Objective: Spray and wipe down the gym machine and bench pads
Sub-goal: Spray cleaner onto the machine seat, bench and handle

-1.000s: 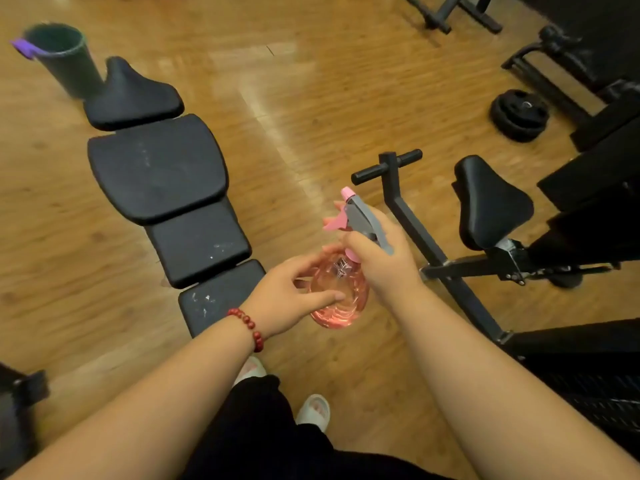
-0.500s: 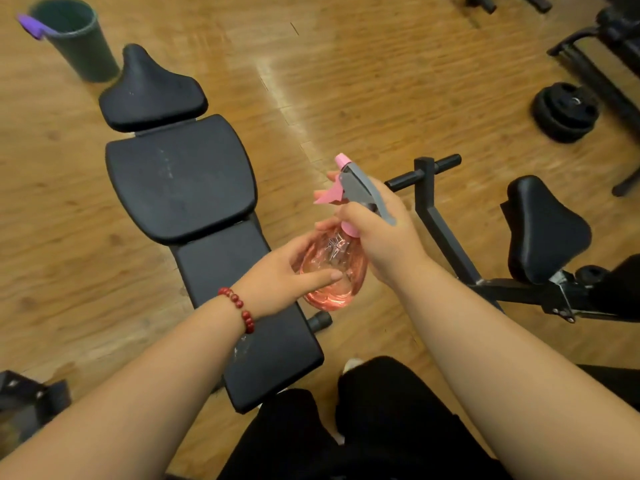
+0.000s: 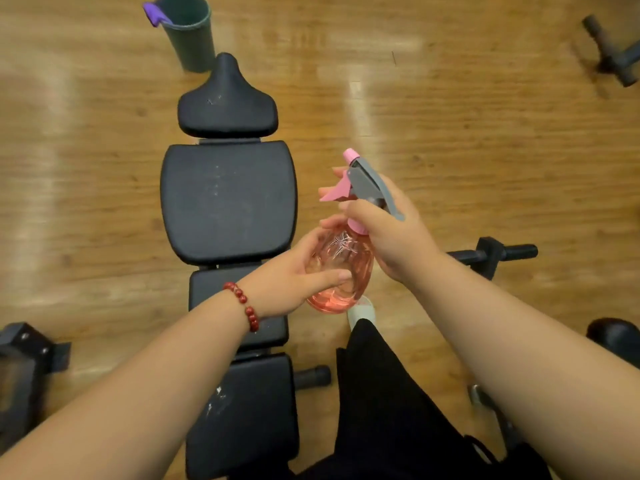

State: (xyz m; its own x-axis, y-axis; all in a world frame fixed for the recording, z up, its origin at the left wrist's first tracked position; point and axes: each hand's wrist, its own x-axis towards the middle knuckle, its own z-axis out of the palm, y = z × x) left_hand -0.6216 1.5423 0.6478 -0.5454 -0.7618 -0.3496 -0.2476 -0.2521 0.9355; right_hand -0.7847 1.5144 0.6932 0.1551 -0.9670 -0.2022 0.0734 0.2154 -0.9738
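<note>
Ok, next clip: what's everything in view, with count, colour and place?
bench pads: four, black, in a row down the middle
bottle: one, pink with grey head, right of the pads
bin: one, dark green, top left beyond the pads
purple piece: one, on the bin's rim
floor: brown wood
bar: one, black, right, behind the right arm
frame: one, black, top right corner, blurred
metal part: one, black, left edge, unclear
shoe: one, white, under the bottle
trousers: black, bottom centre
bracelet: one, red beads, left wrist
left hand: holds the bottle's body
right hand: grips the bottle's neck, fingers by the trigger
</note>
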